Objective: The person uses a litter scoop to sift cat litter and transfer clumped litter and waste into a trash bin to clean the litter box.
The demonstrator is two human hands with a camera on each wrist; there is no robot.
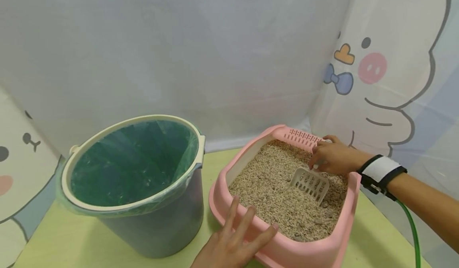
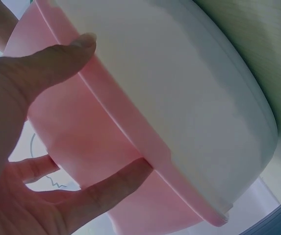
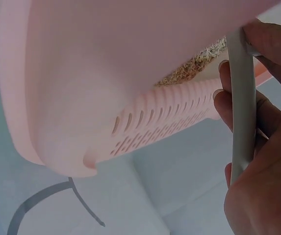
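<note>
Right now the right hand (image 1: 331,156) is over the far right part of the pink litter box (image 1: 283,248), fingers curled round the handle of a white slotted scoop (image 1: 310,184). In the right wrist view that pale handle runs through the grip w/ fingertips (image 3: 223,100) wrapped on it. Scoop blade sits tilted down into the litter (image 1: 272,196), tip dug in near the box's right-centre; a few darker lumps lie toward the near edge, too small to ID.

Left hand (image 1: 233,240) is released, fingers spread & straight, lying against the near-left rim of the box. Left wrist view shows thumb (image 2: 57,58) and a finger (image 2: 111,186) bracketing the pink rim, pressing, not gripping.

A grey bucket (image 1: 168,224) w/ a green liner bag (image 1: 132,160) stands on the tabletop (image 1: 373,236) just left of the box, mouth open, apart from both hands.

Judgement: step in hand looks like the scooping stroke itself — blade is in the litter, nothing lifted yet. Next move prob. calls for pushing the blade under a clump, raising it level & letting loose grains sift thru the slots, while the left hand steadies the box so it doesn't slide. The bucket is close, so any carry over is short, but the scoop should stay level.
</note>
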